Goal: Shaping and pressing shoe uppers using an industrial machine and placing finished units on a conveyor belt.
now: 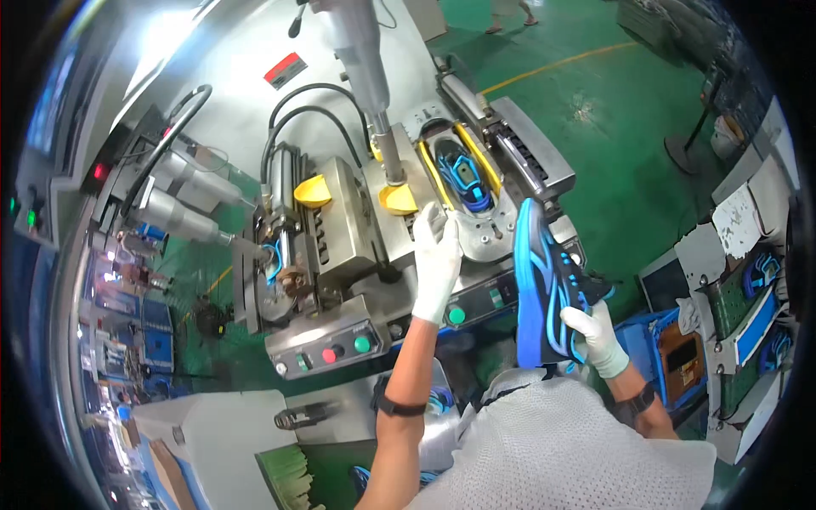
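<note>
My right hand (597, 337), in a white glove, grips a blue and black sports shoe (548, 293) by its heel part. The shoe is turned on its side, so its blue sole faces left. My left hand (437, 255), also gloved, is raised with fingers stretched out and nothing in it. It hovers at the front of a metal press (398, 242), close to a yellow pad (398, 201) under the vertical ram. Just beyond my hands, a second blue-laced shoe (463, 178) sits in the press's cavity between yellow side pads.
Left of the press stands another pressing station with a yellow pad (312, 192). A control panel (330, 350) with red and green buttons runs along the front. At right are a blue crate (639, 348) and a rack (735, 314) with shoes. A person's legs (510, 15) show far back.
</note>
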Tool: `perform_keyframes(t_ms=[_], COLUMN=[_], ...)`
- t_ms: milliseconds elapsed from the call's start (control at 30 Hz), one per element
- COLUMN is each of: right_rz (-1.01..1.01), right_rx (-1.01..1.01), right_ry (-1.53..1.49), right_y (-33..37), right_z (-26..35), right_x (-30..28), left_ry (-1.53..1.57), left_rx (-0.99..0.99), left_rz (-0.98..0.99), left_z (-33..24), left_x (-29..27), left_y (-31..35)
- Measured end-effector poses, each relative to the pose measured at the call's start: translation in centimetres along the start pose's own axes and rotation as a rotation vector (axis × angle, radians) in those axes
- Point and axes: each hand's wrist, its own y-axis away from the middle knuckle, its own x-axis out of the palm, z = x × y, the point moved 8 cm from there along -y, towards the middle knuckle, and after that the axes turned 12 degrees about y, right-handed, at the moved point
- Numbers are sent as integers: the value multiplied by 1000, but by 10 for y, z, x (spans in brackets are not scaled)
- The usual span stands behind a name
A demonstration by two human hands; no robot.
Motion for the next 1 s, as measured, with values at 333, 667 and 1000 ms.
perform_keyframes(t_ms=[333,667,1000], right_rz=[-407,-219,-56], right_rx=[132,55,61], right_ry=[-150,143,132], right_y=[29,-35,-176], right_z=[-30,-4,30], right_x=[-80,-56,8], left_ry=[-590,48,398], left_rx=[-120,-370,-185], left_rz=[-128,12,-164], left_z=[191,161,74], left_x=[95,6,-24], left_y=[-169,-159,-21])
